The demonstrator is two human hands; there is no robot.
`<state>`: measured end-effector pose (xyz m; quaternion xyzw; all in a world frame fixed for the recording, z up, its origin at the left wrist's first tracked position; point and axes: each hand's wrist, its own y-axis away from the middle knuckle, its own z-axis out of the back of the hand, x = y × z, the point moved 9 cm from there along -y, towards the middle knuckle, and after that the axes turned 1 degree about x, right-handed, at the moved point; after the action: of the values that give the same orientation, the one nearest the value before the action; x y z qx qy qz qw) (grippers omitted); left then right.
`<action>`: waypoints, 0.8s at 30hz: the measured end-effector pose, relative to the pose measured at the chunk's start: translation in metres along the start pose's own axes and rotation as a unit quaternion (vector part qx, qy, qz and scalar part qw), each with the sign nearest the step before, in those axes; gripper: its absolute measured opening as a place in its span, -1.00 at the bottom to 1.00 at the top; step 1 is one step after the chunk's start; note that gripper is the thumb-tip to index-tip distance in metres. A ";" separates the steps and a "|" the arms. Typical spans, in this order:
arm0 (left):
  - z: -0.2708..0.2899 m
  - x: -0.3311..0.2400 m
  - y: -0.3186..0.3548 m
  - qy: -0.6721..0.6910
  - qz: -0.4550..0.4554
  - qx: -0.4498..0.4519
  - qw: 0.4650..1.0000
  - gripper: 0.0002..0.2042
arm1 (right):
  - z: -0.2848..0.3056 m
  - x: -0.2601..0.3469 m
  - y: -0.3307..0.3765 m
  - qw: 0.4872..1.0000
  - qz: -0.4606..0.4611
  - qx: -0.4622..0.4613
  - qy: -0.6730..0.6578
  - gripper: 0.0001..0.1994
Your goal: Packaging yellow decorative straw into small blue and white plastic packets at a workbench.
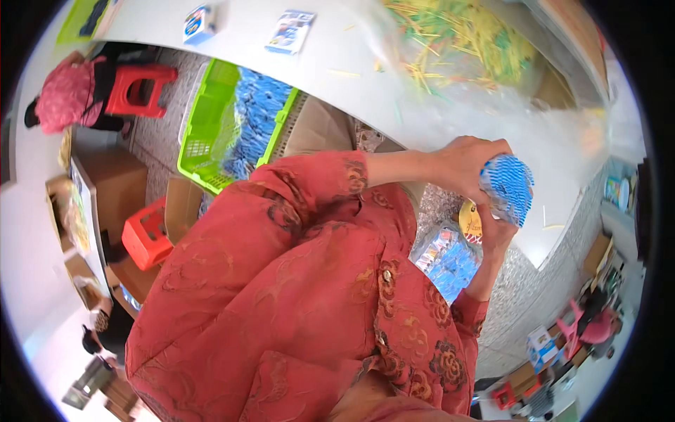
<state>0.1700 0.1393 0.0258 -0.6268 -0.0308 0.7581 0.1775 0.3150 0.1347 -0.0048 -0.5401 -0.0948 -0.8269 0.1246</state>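
Between my two hands is a rounded bundle of blue-and-white striped small pieces (508, 188), held over the table's near right part. My left hand (470, 165) grips it from the left, its fingers curled along the top. From below, my right hand (496, 226) is wrapped round its lower side, partly hidden by it. The exact kind of the pieces is too small to tell. A yellow oval tag (470, 219) hangs beside my right wrist. Lower down lies a clear bag of blue pieces (450, 266), partly behind my right forearm.
On the white table (351, 91) lies a heap of yellow and green thin sticks (464, 42) on clear plastic. A small box (199, 24) and a flat printed pack (290, 32) lie farther left. A green crate (204, 144) of blue pieces stands left, near a red stool (140, 88).
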 end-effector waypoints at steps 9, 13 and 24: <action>0.169 0.046 0.153 0.137 0.108 -0.206 0.963 -0.23 | -0.154 0.104 -0.026 0.963 0.172 0.208 0.022 -0.30; 0.274 0.102 0.287 0.085 0.242 -0.367 0.894 -0.26 | -0.176 0.105 -0.041 0.949 0.173 0.245 0.100 -0.42; 0.389 0.217 0.533 -0.182 0.391 -0.465 0.773 -0.40 | -0.208 0.091 -0.046 0.857 0.226 0.333 0.323 -0.71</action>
<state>-0.3593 -0.2244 -0.2392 -0.4415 -0.1635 0.7549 -0.4565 0.0853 0.1081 -0.0050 -0.1758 -0.1947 -0.8231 0.5038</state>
